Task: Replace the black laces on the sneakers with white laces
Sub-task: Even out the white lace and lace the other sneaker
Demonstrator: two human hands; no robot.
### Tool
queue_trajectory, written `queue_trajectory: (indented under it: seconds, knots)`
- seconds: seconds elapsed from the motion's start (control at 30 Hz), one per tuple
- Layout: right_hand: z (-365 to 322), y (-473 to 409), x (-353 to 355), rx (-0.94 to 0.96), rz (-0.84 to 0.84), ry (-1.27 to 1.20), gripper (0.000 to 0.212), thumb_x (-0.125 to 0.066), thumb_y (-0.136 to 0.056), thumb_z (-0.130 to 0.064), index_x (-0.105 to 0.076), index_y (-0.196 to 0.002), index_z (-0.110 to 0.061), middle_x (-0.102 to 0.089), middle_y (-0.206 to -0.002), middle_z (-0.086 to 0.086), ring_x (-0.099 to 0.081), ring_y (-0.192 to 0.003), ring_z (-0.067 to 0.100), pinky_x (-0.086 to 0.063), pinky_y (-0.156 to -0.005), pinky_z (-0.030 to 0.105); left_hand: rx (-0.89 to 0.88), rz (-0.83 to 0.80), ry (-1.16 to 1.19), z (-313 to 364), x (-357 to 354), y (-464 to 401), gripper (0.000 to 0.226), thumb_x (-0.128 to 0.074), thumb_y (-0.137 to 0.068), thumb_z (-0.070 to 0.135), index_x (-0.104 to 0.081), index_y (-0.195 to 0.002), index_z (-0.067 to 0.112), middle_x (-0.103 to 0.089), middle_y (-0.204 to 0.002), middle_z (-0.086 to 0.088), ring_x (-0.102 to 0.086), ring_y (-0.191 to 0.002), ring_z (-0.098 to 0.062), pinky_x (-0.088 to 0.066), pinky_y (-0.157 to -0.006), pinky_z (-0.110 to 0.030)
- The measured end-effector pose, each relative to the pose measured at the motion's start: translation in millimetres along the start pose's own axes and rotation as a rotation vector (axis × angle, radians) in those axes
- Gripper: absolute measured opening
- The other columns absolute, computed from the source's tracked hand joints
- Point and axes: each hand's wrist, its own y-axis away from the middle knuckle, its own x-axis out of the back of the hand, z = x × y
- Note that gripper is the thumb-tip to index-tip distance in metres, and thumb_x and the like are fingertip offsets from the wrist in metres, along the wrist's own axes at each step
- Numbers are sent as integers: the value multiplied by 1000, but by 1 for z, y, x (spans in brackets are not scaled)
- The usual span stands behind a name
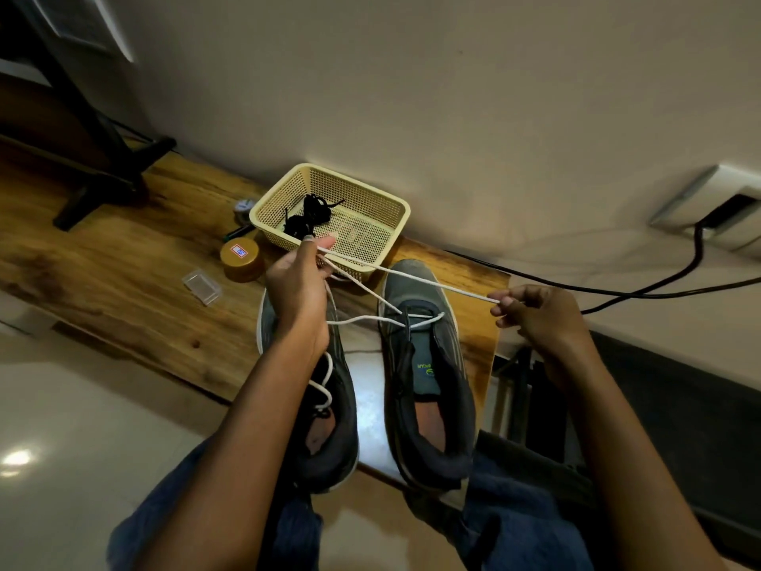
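Note:
Two grey sneakers stand side by side on the wooden table (123, 290), toes away from me. The right sneaker (428, 381) has a white lace (412, 278) threaded through its lowest eyelets. My left hand (298, 290) pinches one end of that lace above the left sneaker (329, 405), and my right hand (535, 315) pinches the other end, so the lace is stretched between them. The left sneaker carries a white lace (325, 381), partly hidden by my left wrist. Black laces (306, 220) lie bunched in a yellow mesh basket (370, 195) behind the shoes.
A round gold tin (241, 257) and a small clear plastic case (202, 285) lie left of the basket. A black cable (617, 288) runs from a wall socket (724, 208) at the right. A dark stand base (107, 175) sits at the far left.

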Motion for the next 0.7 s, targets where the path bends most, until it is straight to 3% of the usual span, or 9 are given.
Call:
queue_trajectory:
  seconds: [0.07, 0.13, 0.17, 0.23, 0.33, 0.43, 0.53, 0.63, 0.7]
  knots:
    - [0, 0, -4, 42, 50, 5, 17, -50, -97, -8, -66, -98, -12, -68, -87, 6, -60, -69, 10, -40, -58, 18, -171, -2, -330, -4, 3, -4, 27, -50, -93, 41, -64, -81, 23, -61, -87, 0, -58, -88, -18, -43, -83, -33]
    - [-3, 0, -9, 120, 80, 16, 11, -56, -94, -7, -65, -94, -14, -70, -87, 8, -65, -70, 13, -43, -59, 18, -390, 115, -810, -8, 5, -4, 29, -50, -90, 51, -56, -96, 23, -59, -111, -2, -50, -113, -23, -31, -103, -43]
    - [-5, 1, -12, 154, 80, 11, 8, -59, -92, -7, -63, -91, -14, -71, -84, 9, -68, -70, 14, -45, -59, 19, -501, 179, -927, -8, 5, 1, 32, -53, -89, 50, -52, -105, 22, -56, -120, -2, -44, -122, -24, -24, -106, -44]
    - [-9, 6, -17, 209, 52, -4, 12, -66, -87, -7, -59, -83, -15, -71, -76, 8, -70, -67, 11, -48, -59, 21, -705, 163, -906, -9, -2, 10, 40, -59, -87, 43, -48, -117, 21, -54, -125, 1, -39, -126, -23, -20, -104, -41]
    - [-16, 15, -26, 262, -34, -69, 14, -71, -82, -10, -58, -79, -15, -71, -73, 5, -68, -63, 6, -49, -55, 12, -911, -224, -876, -17, -15, 19, 40, -60, -87, 33, -53, -125, 26, -58, -123, 7, -41, -124, -18, -18, -100, -35]
    - [-20, 20, -29, 257, -91, -135, 10, -73, -80, -14, -64, -82, -11, -71, -76, 3, -66, -62, 1, -46, -53, 9, -876, -509, -859, -25, -21, 29, 23, -63, -89, 25, -68, -111, 29, -62, -105, 11, -41, -104, -1, -19, -93, -28]
    - [-20, 20, -27, 225, -71, -199, 8, -73, -80, -19, -67, -78, -15, -69, -74, -1, -62, -62, 0, -46, -53, 9, -827, -467, -756, -27, -25, 33, 13, -66, -87, 29, -73, -99, 30, -67, -91, 15, -46, -90, -2, -27, -94, -28]
    - [-18, 19, -25, 189, -71, -191, 10, -70, -84, -25, -68, -81, -16, -70, -77, 0, -61, -62, -1, -47, -53, 10, -728, -486, -618, -27, -24, 27, 8, -68, -82, 38, -73, -85, 33, -72, -78, 13, -64, -80, -7, -45, -92, -45]
    - [-17, 18, -26, 178, -111, -172, 12, -64, -88, -23, -68, -82, -14, -70, -79, 1, -61, -61, -2, -46, -53, 9, -693, -501, -652, -26, -23, 26, 5, -69, -83, 37, -69, -78, 35, -70, -72, 15, -63, -73, -3, -43, -91, -47]
